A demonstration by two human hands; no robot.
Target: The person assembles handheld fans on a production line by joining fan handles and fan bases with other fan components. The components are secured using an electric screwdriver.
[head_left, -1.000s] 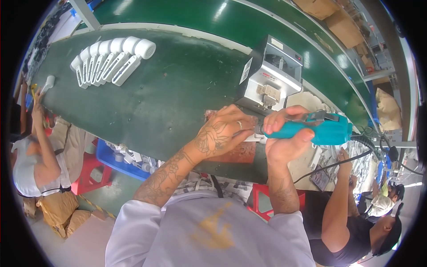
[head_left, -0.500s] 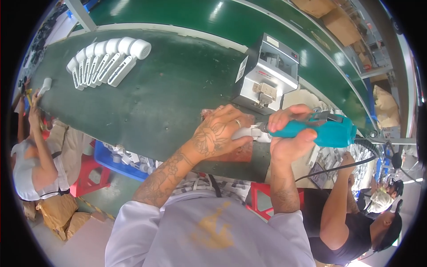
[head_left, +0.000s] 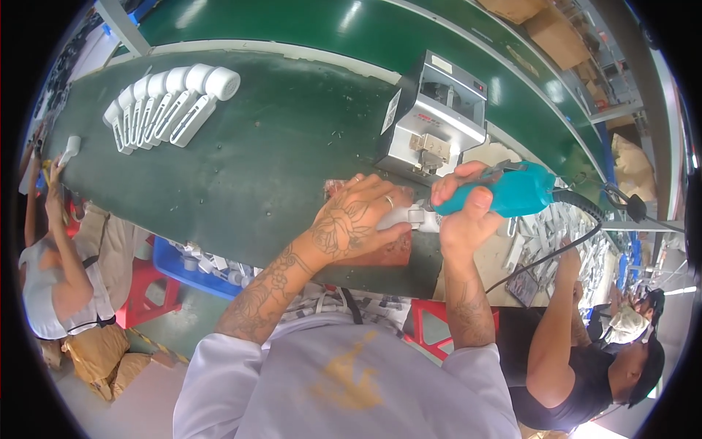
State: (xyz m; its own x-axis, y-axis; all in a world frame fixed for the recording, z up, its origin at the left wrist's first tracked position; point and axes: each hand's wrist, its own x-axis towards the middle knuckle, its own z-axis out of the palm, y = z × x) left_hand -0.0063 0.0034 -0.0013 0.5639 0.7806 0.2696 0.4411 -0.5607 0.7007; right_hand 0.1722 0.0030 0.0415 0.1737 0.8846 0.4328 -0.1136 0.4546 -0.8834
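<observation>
While a white piece (head_left: 402, 217) is held in the grip of the left hand (head_left: 355, 219), over the right edge of the red pad (head_left: 387, 254), a teal power tool (head_left: 515, 192) is clasped by the right hand (head_left: 468, 212), its tip directed to the piece; on the green counter (head_left: 278, 146), a grey machine (head_left: 439, 110) is placed beyond the hands; white round-headed parts (head_left: 168, 106) are lined up at left.
</observation>
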